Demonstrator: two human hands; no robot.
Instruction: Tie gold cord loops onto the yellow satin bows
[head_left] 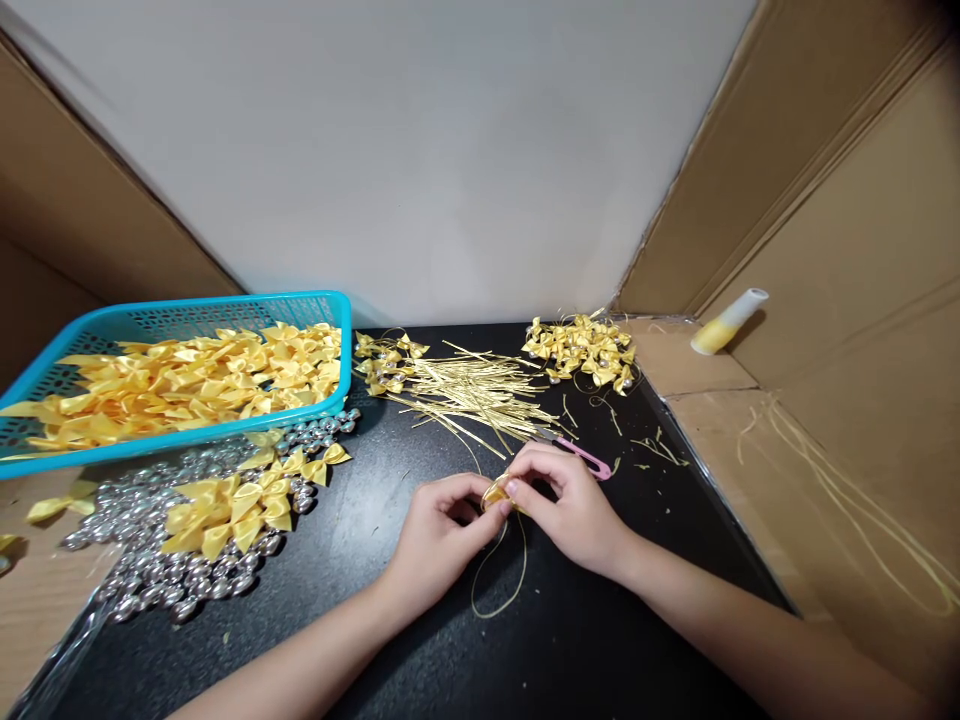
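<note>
Spreading under everything, a table [375, 500] is being used as the work surface. At its far left, yellow bows [187, 385] are being kept in a basket [150, 315]. Beads [150, 560] are being left heaped just before it, with strings [480, 395] further right. Near the middle, a bow [499, 493] is being pinched by the left hand [435, 540] and right hand [574, 510], both closed on it, a cord [517, 590] looping below.
</note>
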